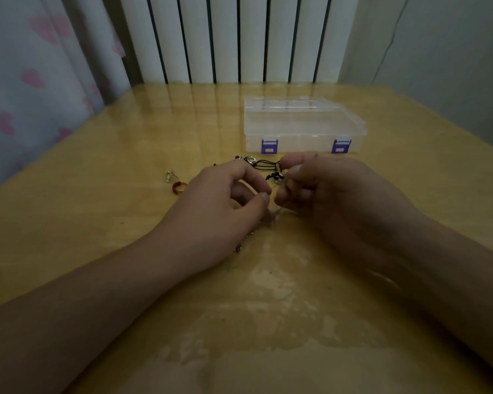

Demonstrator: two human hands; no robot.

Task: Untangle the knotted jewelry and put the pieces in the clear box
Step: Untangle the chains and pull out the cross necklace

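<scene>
Yellow wooden counter [97, 223] | I count one clear box [303, 129], lid down, two purple latches [269, 146] | one knotted jewelry tangle [271, 169] in front of it, between my hands | left hand [222, 206] and right hand [322, 186] both pinch it | two loose pieces [175, 182] lie left.

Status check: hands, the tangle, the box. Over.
Both hands, left and right, pinching the knotted jewelry. Clear box closed, latches down. Red ring loose on table.

Glossy wooden table [125, 155] is gleaming; translucent plastic box [302, 123] is shining; metal charm [249, 159] is glinting on black cord [265, 163].
</scene>
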